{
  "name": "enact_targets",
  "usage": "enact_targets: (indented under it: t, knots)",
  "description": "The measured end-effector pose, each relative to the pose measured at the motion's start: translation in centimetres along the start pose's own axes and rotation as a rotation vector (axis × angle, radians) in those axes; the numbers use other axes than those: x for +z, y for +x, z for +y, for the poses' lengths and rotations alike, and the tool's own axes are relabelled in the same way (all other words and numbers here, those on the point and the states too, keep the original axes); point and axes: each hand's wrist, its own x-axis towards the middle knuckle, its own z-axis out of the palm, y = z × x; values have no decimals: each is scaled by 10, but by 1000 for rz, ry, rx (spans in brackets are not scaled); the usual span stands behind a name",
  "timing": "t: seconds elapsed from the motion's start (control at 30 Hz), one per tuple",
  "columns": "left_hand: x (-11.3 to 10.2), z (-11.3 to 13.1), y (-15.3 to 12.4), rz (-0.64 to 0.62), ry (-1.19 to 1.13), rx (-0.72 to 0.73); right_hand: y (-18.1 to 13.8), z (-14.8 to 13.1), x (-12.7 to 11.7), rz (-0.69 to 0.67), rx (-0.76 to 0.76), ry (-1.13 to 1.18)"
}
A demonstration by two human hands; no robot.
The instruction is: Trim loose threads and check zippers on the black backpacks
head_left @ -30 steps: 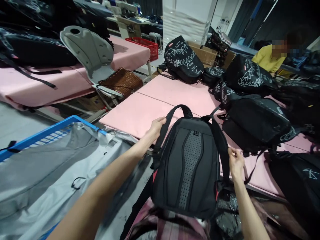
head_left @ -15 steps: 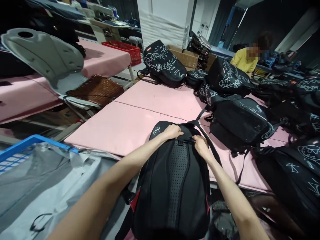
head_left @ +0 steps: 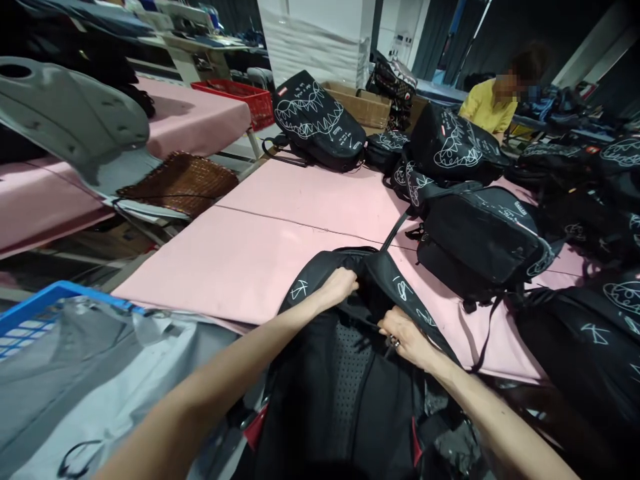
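A black backpack (head_left: 305, 387) lies in front of me at the table's edge, its padded, perforated back panel facing up. At its top the mouth gapes, showing a dark inside. My left hand (head_left: 340, 288) is closed at the left side of the opening, fingertips partly hidden in it. Closed too is my right hand (head_left: 406, 339), with a ring on one finger, gripping the edge on the right of the mouth. White line drawings mark the backpack's top on both sides, and red tabs show low on its sides.
Several black backpacks with white drawings (head_left: 475, 233) crowd the right and back of the pink table (head_left: 270, 227). At left stand a blue crate (head_left: 65, 288) with grey fabric and a grey chair (head_left: 95, 120). A person in yellow (head_left: 487, 107) sits far back.
The top of the backpack has come open and its mouth is wider. My right hand has moved down and towards me, and my left hand slightly left and down.
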Motion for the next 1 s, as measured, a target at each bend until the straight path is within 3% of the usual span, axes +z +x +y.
enact_targets:
  t: [0.17,0.37,0.5,0.7,0.9,1.0]
  knots:
    - [20,8,-29,71,2,125,-15,25,5,3,90,61]
    - [26,25,7,-100,233,408,-9,37,16,5,99,68]
    - [38,36,25,-138,271,402,-7,44,21,-12,70,61]
    - [47,33,10,-72,274,370,-2,46,18,-27,99,95]
    - [50,33,6,-45,270,273,-6,52,9,107,97,324]
    - [54,32,6,-27,269,223,-13,60,6,181,108,331]
